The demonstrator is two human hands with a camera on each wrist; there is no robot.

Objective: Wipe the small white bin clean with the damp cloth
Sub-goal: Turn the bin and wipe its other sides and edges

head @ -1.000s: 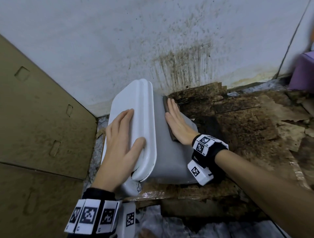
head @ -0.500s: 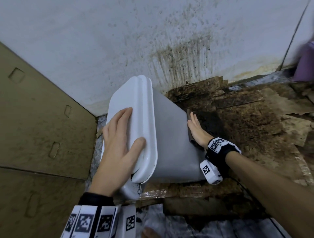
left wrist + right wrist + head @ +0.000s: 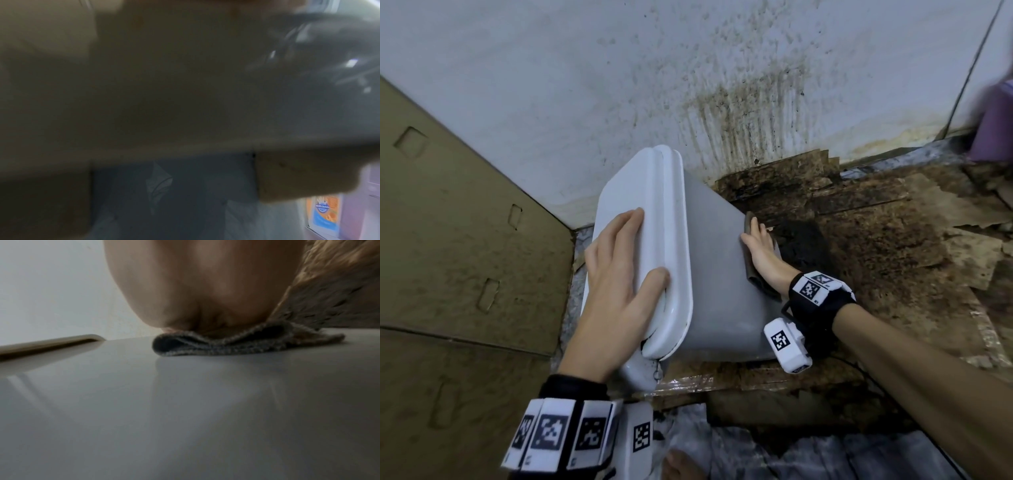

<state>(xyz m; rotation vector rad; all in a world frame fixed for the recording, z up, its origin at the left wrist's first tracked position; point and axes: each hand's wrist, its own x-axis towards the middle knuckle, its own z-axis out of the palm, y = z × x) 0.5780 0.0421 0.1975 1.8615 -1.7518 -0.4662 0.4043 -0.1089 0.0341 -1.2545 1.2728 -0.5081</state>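
Note:
The small white bin (image 3: 719, 274) leans tilted near the wall corner, its lid (image 3: 664, 205) turned to the left. My left hand (image 3: 616, 274) lies flat on the lid, fingers straight and the thumb against the lid's rim. Against the bin's grey-white side, near its far edge, my right hand (image 3: 763, 253) presses a dark folded cloth (image 3: 749, 219) with flat fingers. The right wrist view shows the palm (image 3: 195, 288) on the knitted cloth (image 3: 236, 344), which lies on the smooth bin wall (image 3: 185, 402). The left wrist view is blurred and dark.
A brown cardboard sheet (image 3: 448, 240) stands at the left. The white wall (image 3: 722, 85) behind is streaked with dark stains. Soiled, torn cardboard (image 3: 876, 257) covers the floor to the right. A purple object (image 3: 993, 130) sits at the far right. Crumpled plastic sheeting (image 3: 791, 455) lies nearest me.
My right hand has slid the cloth across the bin's side, away from the lid toward the far edge. The left hand has stayed on the lid.

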